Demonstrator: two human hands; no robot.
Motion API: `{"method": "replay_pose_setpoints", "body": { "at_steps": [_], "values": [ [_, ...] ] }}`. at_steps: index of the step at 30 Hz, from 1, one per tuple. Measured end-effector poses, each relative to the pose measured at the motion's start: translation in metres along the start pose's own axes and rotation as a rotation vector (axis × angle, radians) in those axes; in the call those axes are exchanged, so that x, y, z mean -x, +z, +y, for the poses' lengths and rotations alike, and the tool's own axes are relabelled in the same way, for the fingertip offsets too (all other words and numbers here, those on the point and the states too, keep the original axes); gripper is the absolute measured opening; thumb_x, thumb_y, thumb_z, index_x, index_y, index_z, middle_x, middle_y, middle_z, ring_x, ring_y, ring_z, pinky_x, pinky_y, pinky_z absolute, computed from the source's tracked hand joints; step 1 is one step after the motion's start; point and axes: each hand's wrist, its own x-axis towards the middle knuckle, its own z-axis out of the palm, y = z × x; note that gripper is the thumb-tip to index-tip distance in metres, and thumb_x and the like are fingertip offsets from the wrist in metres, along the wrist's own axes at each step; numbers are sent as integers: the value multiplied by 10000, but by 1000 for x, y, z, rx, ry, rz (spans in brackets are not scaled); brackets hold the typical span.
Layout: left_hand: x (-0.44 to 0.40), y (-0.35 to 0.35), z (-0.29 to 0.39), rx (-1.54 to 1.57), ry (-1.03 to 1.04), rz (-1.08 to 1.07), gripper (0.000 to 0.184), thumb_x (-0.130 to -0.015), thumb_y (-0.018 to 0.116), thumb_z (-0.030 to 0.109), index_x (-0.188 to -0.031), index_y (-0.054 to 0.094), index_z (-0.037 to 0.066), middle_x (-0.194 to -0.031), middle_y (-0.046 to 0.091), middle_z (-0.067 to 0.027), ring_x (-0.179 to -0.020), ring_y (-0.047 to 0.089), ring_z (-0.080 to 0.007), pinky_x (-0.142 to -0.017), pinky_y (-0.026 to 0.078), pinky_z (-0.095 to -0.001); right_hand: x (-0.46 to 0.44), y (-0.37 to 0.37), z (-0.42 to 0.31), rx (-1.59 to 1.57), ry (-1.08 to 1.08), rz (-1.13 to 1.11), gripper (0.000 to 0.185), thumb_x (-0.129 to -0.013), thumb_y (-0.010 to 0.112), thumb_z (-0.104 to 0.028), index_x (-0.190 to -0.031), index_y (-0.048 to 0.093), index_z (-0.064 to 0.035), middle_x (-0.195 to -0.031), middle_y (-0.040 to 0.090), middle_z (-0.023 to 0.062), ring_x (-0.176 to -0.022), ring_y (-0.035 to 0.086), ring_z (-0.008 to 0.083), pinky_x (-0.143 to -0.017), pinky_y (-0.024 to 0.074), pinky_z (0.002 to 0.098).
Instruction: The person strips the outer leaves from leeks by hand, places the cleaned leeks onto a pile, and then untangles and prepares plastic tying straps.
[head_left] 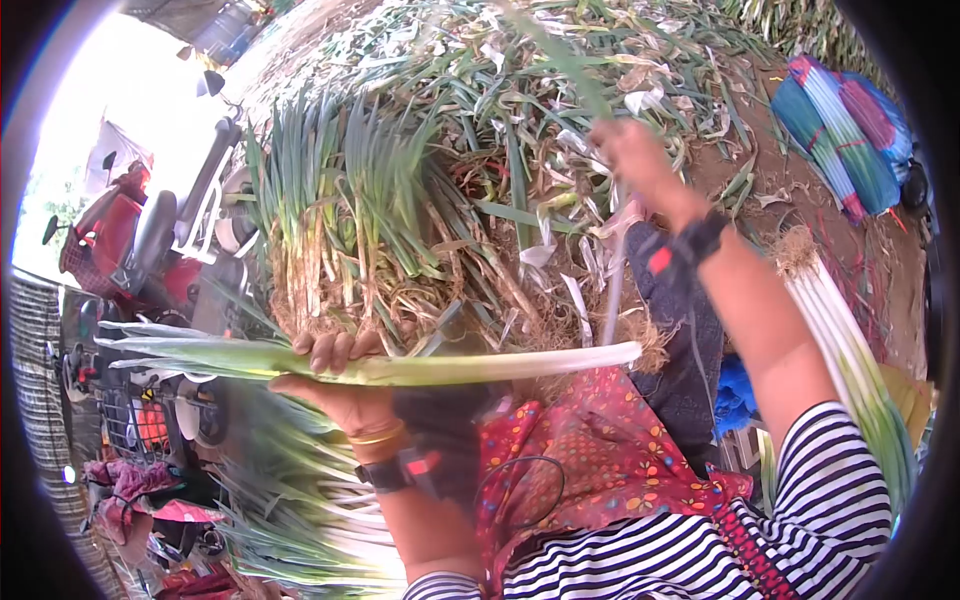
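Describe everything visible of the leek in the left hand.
The leek is long, slender and smooth-looking: brown stringy roots, white shank, pale green further along, then loose green leaves. It is held nearly level across the view, roots to the right. The left hand grips its green part; nothing else clearly touches it.

A leek (500,369) is gripped by the left hand (350,402). A blurred green strip (572,66) is held by the right hand (640,165). More leeks (350,210) are bunched beyond
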Motion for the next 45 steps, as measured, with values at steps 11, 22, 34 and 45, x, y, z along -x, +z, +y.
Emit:
{"method": "replay_pose_setpoints", "body": {
  "at_steps": [11,22,34,45],
  "values": [
    [-4,-5,-19,-68,-48,-128,553,-563,703,580,-908,577,167,-729,476,73,-686,422,-63,-677,322,-261,96,64,-51,74,-466,-772,535,-887,485,-418,-1266,423,-44,-1248,477,176,-1132,482,262,-953,373,335],
    [9,35,-50,-536,-43,474,453,-841,548,476,-1029,465,71,-789,464,-29,-721,463,-126,-695,423,-293,177,110,-62,76,-600,-426,296,-881,496,-343,-1046,575,-111,-741,613,155,-654,597,336,-531,454,409],
    [16,50,-55,-560,39,524,301,-879,567,323,-980,468,57,-809,464,-35,-722,459,-122,-625,425,-251,173,104,-81,173,-608,-416,326,-852,512,-372,-943,590,-69,-726,625,150,-662,611,328,-579,479,415],
    [24,70,-71,-663,44,545,283,-890,556,291,-1004,485,41,-831,474,-33,-742,466,-113,-629,421,-247,165,94,-96,588,-804,-707,171,-795,494,-152,-873,529,-4,-633,577,178,-648,627,321,-528,487,421]
  ]
}}
